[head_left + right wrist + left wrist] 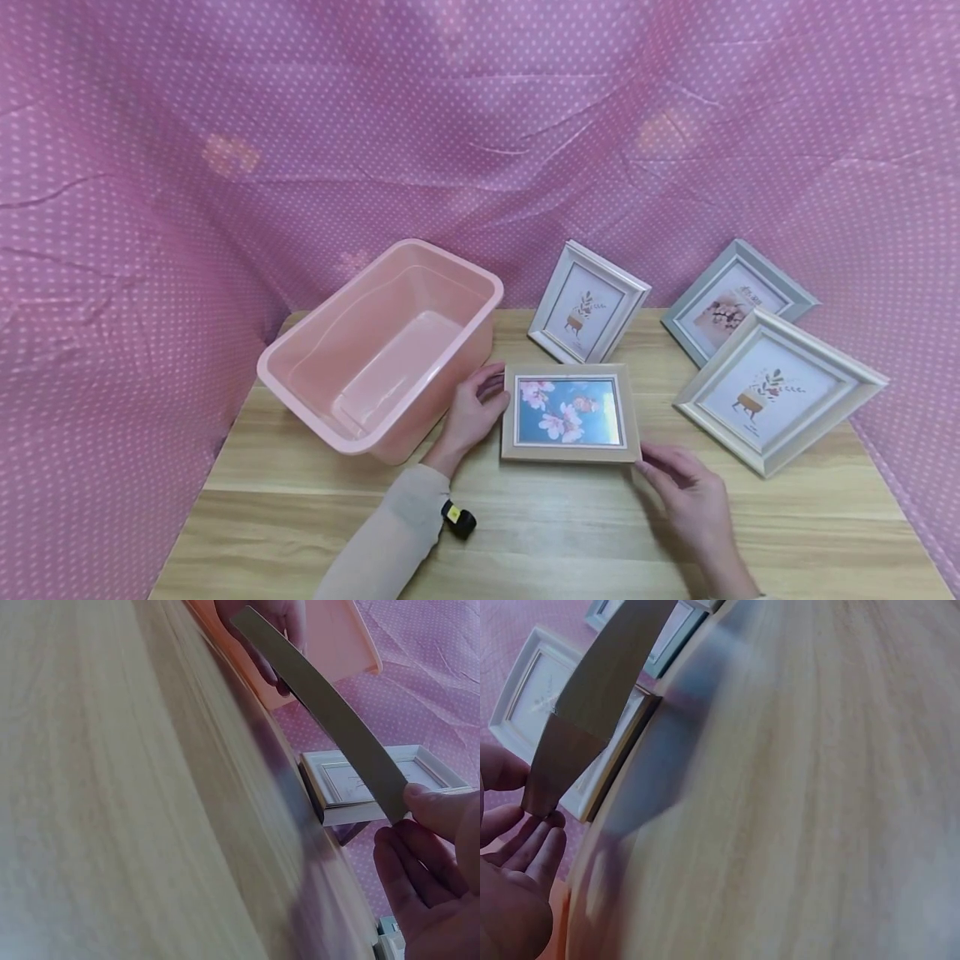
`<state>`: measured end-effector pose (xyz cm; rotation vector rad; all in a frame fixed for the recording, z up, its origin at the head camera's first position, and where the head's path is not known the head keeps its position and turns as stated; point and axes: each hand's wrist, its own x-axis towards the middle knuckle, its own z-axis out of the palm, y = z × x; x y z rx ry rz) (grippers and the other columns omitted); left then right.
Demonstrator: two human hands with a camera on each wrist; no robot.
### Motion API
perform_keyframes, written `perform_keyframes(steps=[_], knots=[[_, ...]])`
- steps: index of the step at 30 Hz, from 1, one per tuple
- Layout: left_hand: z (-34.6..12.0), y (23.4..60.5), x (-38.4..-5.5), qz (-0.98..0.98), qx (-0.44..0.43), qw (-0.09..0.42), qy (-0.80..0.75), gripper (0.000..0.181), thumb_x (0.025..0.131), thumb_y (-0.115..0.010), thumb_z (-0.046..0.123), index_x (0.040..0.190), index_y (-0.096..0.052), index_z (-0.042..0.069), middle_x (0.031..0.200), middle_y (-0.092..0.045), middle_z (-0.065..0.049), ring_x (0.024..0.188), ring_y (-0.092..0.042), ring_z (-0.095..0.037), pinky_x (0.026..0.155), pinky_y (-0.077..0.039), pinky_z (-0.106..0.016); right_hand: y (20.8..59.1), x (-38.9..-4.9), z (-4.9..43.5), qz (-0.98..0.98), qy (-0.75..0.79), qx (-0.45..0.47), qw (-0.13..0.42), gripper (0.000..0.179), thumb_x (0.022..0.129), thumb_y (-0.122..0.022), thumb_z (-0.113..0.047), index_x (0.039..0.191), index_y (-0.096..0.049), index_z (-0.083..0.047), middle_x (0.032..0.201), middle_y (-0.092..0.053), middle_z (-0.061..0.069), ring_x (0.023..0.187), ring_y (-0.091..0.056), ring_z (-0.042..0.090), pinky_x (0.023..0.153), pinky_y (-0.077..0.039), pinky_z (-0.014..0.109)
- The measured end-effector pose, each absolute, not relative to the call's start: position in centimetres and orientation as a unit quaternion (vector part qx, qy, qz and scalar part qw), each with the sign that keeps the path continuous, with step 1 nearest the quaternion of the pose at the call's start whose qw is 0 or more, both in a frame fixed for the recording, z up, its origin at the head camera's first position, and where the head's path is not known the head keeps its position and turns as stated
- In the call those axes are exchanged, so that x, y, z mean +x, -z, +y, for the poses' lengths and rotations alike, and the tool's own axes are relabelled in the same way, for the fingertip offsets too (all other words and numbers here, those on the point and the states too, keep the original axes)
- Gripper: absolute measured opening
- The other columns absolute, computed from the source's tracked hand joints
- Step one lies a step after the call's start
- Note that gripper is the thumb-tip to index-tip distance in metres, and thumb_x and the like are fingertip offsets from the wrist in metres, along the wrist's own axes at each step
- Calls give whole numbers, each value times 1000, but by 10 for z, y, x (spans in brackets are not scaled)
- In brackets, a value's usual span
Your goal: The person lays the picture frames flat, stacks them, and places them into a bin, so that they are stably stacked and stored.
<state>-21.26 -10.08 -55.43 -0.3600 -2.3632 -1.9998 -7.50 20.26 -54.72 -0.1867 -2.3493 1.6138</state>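
A tan picture frame [570, 454] with a pink-blossom picture faces up between my two hands in the head view. My left hand [471, 414] grips its left edge, and my right hand [686, 492] pinches the lower right corner. In the left wrist view the tan frame [592, 697] is raised off the tabletop, its edge between the left hand's [514, 862] thumb and fingers. From the right wrist, the frame's long side [337, 724] runs up from the right hand's [435, 862] pinch toward the left hand.
A pink plastic tub [378, 346] stands left of the held frame. Behind it a white picture frame [542, 332] leans upright. To the right stand a grey-blue frame [686, 335] and a cream frame [821, 421]. Pink dotted cloth [450, 125] surrounds the wooden table [300, 500].
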Motion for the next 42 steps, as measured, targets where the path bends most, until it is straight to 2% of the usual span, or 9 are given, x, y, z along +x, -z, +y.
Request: perform_keyframes(steps=[3,12,18,24,33,42], knots=[[-102,556,-212,-763,-110,1,637,54,93,-68,-9,146,-57,-13,142,-63,-33,130,-67,-47,117,-55,-47,550,-74,203,-826,-544,-59,137,29,89,-83,4,117,-81,-3,113,-80,13,97,-68,-14,87,-58,7],[-103,563,-210,-772,-100,-16,628,55,93,-68,-8,146,-55,-15,141,-64,-36,130,-67,-49,115,-56,-49,556,-75,204,-835,-535,-47,123,28,88,-84,4,115,-82,-2,114,-81,18,96,-68,-15,85,-57,6],[-101,564,-207,-782,-101,-12,614,53,93,-68,-7,144,-56,-16,138,-66,-37,128,-68,-50,114,-56,-51,557,-75,205,-842,-526,-58,104,27,89,-84,-1,116,-82,-5,117,-81,17,98,-65,-17,87,-54,3],[-98,562,-205,-806,-98,-1,584,51,94,-67,-5,143,-58,-15,139,-65,-34,127,-69,-47,114,-57,-47,562,-75,206,-853,-509,-57,97,26,91,-84,-4,116,-82,-7,116,-81,15,101,-63,-17,88,-49,-1],[-97,562,-201,-864,-98,35,492,48,92,-72,4,139,-66,-6,139,-68,-24,125,-71,-37,114,-57,-47,568,-79,204,-885,-443,-8,142,28,86,-86,3,110,-84,-12,108,-84,7,101,-72,-1,89,-47,-4],[-97,560,-200,-874,-95,39,475,48,91,-72,6,138,-68,-4,141,-67,-22,130,-68,-37,117,-54,-50,566,-80,205,-893,-434,-33,111,28,88,-84,3,112,-83,-10,110,-83,6,103,-70,-4,88,-47,-4]])
